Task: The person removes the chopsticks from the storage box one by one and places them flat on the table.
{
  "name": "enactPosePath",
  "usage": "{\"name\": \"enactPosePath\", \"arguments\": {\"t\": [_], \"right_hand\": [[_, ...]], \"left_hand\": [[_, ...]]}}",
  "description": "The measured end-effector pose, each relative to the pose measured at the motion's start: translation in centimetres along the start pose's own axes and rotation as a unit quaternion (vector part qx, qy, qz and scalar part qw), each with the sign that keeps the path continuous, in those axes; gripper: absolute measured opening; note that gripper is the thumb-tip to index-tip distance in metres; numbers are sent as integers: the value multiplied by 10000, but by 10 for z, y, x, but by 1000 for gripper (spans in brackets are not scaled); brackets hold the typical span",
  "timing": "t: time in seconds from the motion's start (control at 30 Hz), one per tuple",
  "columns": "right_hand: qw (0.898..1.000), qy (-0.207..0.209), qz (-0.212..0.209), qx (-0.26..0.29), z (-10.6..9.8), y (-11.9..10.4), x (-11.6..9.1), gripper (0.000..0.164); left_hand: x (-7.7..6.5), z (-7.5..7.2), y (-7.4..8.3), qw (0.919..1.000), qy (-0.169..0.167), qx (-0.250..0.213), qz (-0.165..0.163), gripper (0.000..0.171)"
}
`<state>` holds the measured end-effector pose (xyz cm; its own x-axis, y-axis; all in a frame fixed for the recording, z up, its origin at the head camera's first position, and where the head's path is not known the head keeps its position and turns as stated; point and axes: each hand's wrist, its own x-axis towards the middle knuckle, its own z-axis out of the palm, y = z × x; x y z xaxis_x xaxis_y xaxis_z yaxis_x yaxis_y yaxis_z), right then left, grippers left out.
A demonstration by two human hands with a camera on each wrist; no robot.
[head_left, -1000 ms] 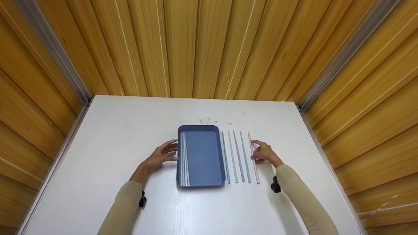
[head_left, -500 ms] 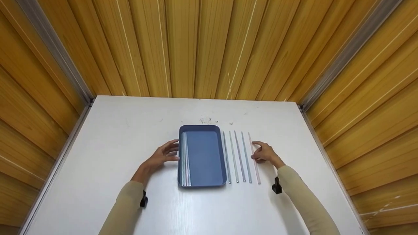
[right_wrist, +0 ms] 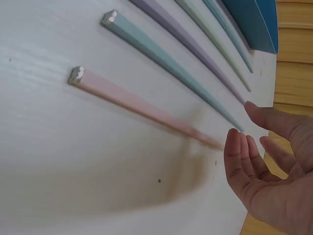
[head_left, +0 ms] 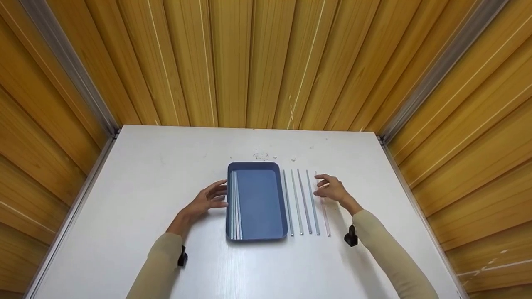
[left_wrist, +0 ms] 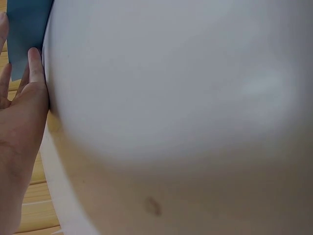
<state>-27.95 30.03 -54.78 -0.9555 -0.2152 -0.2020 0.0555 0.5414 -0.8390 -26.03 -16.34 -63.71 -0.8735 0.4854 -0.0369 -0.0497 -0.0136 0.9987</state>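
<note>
My left hand [head_left: 202, 202] rests its fingertips against the left side of a blue rectangular tray [head_left: 262, 203]; the left wrist view shows the fingers extended beside the tray wall [left_wrist: 30, 24]. Inside the tray, several pale chopsticks [head_left: 235, 207] lie along its left edge. My right hand [head_left: 333, 191] hovers over the two rightmost chopsticks of a row on the table, thumb and fingers parted and holding nothing. The outermost is a pink chopstick [right_wrist: 127, 100] with a silvery patterned end, its far part overlapped by the hand in the head view. Beside it lies a light-blue chopstick [right_wrist: 166, 63].
Farther left in the row are a purple chopstick [right_wrist: 190, 41], a green chopstick [right_wrist: 220, 49] and a blue-green chopstick [head_left: 288, 207] close to the tray's right wall. All lie on a white table [head_left: 166, 153], enclosed by wood-patterned panels [head_left: 232, 62].
My right hand has let go of the pink chopstick and shifted slightly up and left, over the light-blue one. The left hand keeps its place at the tray.
</note>
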Motion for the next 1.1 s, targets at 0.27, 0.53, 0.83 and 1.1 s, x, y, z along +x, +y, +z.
{"name": "enactPosePath", "arguments": {"t": [0.27, 0.53, 0.83, 1.1], "right_hand": [[9963, -444, -627, 395, 24, -38, 13, 54], [9898, -976, -973, 372, 64, -68, 21, 51], [9758, -1864, -983, 581, 119, -90, 53, 51], [9577, -2454, -43, 1506, 157, -74, 77, 69]], "left_hand": [[5, 2, -3, 9999, 31, 96, 38, 83], [3, 3, -2, 10000, 8, -93, 2, 84], [-4, -3, -3, 9999, 93, -87, -7, 83], [0, 3, -1, 9996, 180, 110, -174, 84]]}}
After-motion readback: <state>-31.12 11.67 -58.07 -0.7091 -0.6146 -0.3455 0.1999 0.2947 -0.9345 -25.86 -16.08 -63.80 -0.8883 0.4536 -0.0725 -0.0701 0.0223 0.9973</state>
